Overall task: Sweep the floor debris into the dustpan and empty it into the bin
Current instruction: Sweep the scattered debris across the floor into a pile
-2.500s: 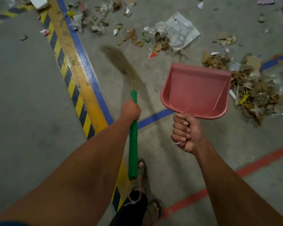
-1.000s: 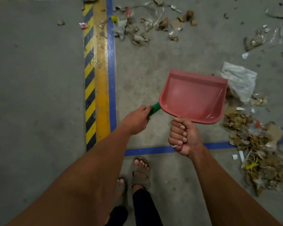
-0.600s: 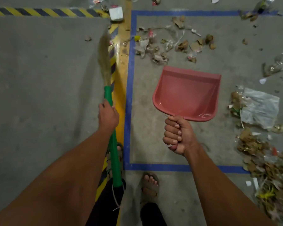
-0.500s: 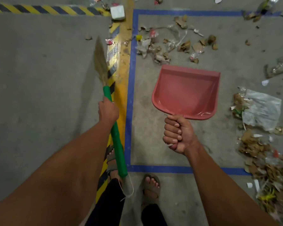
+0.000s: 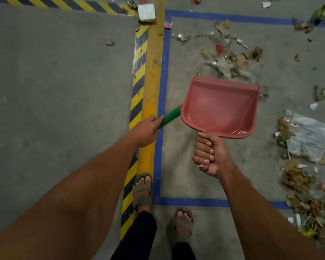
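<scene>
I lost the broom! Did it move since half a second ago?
Yes. The broom swung right, from over the striped tape across the blue line, its bristles now behind the dustpan.

- The broom's green handle (image 5: 169, 117) is hidden beyond the pink dustpan (image 5: 219, 107); its bristles are not seen.
- The dustpan's handle is enclosed by the right hand (image 5: 209, 153).
- The debris pile (image 5: 311, 201) is cut off by the right edge.
- Both forearms are cropped at the bottom edge.

Grey concrete floor (image 5: 64, 91) with striped tape (image 5: 137, 87), scattered debris (image 5: 231, 59), plastic bag (image 5: 308, 136).
</scene>
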`<state>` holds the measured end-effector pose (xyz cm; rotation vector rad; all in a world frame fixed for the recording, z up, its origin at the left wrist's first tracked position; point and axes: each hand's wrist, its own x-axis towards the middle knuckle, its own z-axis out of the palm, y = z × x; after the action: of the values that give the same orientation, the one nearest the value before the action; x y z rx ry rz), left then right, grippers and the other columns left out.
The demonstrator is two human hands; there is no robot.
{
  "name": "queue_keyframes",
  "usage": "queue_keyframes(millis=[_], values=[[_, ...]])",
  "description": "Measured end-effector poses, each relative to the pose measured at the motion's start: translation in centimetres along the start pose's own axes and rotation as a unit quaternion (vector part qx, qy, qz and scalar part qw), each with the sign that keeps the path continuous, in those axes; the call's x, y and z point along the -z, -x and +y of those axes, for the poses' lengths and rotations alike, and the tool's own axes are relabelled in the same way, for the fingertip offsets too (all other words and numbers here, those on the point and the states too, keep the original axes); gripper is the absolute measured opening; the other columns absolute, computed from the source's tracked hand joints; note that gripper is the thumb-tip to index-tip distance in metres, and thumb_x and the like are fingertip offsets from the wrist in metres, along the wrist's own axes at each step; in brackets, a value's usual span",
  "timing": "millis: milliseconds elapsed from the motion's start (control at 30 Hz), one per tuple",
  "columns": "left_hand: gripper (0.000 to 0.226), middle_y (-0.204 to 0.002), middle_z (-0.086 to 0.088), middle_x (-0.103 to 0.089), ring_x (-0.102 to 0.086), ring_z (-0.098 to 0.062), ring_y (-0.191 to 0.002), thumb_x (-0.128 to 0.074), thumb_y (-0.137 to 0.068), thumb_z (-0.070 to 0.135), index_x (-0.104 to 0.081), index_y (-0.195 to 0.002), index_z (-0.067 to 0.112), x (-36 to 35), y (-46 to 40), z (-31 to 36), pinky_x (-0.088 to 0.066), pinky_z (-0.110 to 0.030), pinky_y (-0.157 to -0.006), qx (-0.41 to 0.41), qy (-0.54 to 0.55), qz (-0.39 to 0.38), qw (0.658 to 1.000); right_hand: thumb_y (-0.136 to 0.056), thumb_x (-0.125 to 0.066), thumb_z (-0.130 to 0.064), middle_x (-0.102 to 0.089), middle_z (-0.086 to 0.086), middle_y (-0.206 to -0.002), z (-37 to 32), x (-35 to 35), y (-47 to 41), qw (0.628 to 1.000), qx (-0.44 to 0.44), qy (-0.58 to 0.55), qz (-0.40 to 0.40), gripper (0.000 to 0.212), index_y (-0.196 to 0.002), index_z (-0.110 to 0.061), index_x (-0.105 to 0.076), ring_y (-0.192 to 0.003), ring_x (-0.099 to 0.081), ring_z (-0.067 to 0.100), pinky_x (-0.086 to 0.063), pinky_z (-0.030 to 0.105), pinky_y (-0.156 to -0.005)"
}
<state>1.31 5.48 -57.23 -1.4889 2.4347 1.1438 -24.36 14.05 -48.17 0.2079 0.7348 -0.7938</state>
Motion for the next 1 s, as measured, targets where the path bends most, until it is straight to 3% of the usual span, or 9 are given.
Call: queue_keyframes(millis=[100, 300, 400, 500, 600, 700, 833, 900, 1000], values=[[0.059, -0.131, -0.019, -0.051, -0.059, -0.043, -0.107, -0.054, -0.104, 0.021, -0.035, -0.159, 0.009, 2.0, 1.4, -3.0, -0.051, -0.048, -0.087, 0.043, 0.018, 0.098, 0.994, -0.099, -0.043, -0.021, -0.025, -0.009, -0.037, -0.5, -2.2, -2.0, 1.0, -0.002, 0.012, -0.004, 0.044, -0.056, -0.023, -0.035, -0.029, -0.012, 0.007, -0.012, 0.019, -0.034], [0.057, -0.129, -0.022, -0.047, -0.058, -0.042, -0.105, -0.045, -0.107, 0.025, -0.028, -0.158, 0.005, 6.8, 2.6, -8.5, -0.049, -0.052, -0.091, 0.277, 0.047, 0.24, 0.929, -0.098, -0.044, -0.021, -0.024, -0.009, -0.038, -0.3, -6.1, -6.4, 0.999, -0.029, 0.02, -0.042, 0.043, -0.055, -0.022, -0.039, -0.029, -0.014, 0.007, -0.014, 0.019, -0.034], [0.058, -0.133, -0.025, -0.046, -0.055, -0.042, -0.113, -0.043, -0.108, 0.024, -0.026, -0.158, 0.001, 8.2, 2.3, -10.9, -0.046, -0.05, -0.097, 0.379, 0.067, 0.253, 0.888, -0.099, -0.043, -0.021, -0.027, -0.009, -0.037, 0.1, -7.3, -8.5, 0.998, -0.038, 0.028, -0.042, 0.044, -0.056, -0.022, -0.037, -0.028, -0.018, 0.007, -0.016, 0.018, -0.034], [0.046, -0.128, -0.029, -0.054, -0.057, -0.046, -0.115, -0.047, -0.105, 0.025, -0.045, -0.142, -0.003, 8.9, 1.1, -14.1, -0.047, -0.048, -0.095, 0.43, 0.08, 0.208, 0.875, -0.101, -0.041, -0.021, -0.027, -0.009, -0.037, 0.6, -7.8, -10.4, 0.997, -0.054, 0.036, -0.045, 0.045, -0.056, -0.022, -0.035, -0.027, -0.024, 0.005, -0.018, 0.018, -0.033], [0.038, -0.12, -0.03, -0.062, -0.06, -0.049, -0.111, -0.051, -0.103, 0.025, -0.054, -0.129, -0.002, 8.6, 0.5, -15.7, -0.049, -0.049, -0.092, 0.363, 0.033, 0.129, 0.922, -0.101, -0.042, -0.021, -0.027, -0.008, -0.037, 1.0, -8.2, -11.5, 0.997, -0.06, 0.041, -0.035, 0.045, -0.057, -0.022, -0.035, -0.027, -0.024, 0.005, -0.018, 0.018, -0.033], [0.045, -0.12, -0.031, -0.06, -0.059, -0.049, -0.109, -0.053, -0.103, 0.023, -0.049, -0.142, 0.001, 7.5, 0.3, -15.0, -0.048, -0.049, -0.092, 0.232, 0.003, 0.061, 0.971, -0.101, -0.042, -0.021, -0.027, -0.009, -0.037, 1.2, -8.5, -12.1, 0.997, -0.058, 0.038, -0.029, 0.044, -0.057, -0.022, -0.035, -0.027, -0.023, 0.005, -0.018, 0.018, -0.033], [0.058, -0.126, -0.022, -0.056, -0.057, -0.039, -0.114, -0.056, -0.103, 0.023, -0.039, -0.157, 0.01, 7.5, -0.4, -12.8, -0.045, -0.041, -0.094, 0.095, 0.016, -0.013, 0.995, -0.102, -0.042, -0.021, -0.027, -0.009, -0.038, 1.0, -8.9, -12.4, 0.997, -0.057, 0.031, -0.03, 0.045, -0.058, -0.023, -0.035, -0.028, -0.02, 0.006, -0.016, 0.019, -0.034], [0.061, -0.127, -0.018, -0.055, -0.057, -0.036, -0.112, -0.056, -0.104, 0.024, -0.035, -0.159, 0.011, 7.6, -0.4, -12.1, -0.045, -0.041, -0.093, 0.051, 0.016, -0.015, 0.998, -0.103, -0.041, -0.021, -0.027, -0.009, -0.038, 0.5, -9.1, -12.4, 0.998, -0.051, 0.031, -0.034, 0.045, -0.058, -0.023, -0.035, -0.027, -0.023, 0.006, -0.016, 0.019, -0.033], [0.058, -0.128, -0.017, -0.054, -0.06, -0.038, -0.108, -0.055, -0.104, 0.024, -0.036, -0.158, 0.011, 7.7, 0.1, -11.7, -0.049, -0.044, -0.091, 0.042, 0.025, 0.053, 0.997, -0.103, -0.04, -0.022, -0.028, -0.009, -0.038, -0.5, -9.4, -12.2, 0.998, -0.042, 0.026, -0.04, 0.045, -0.057, -0.022, -0.037, -0.027, -0.026, 0.006, -0.019, 0.019, -0.032]])
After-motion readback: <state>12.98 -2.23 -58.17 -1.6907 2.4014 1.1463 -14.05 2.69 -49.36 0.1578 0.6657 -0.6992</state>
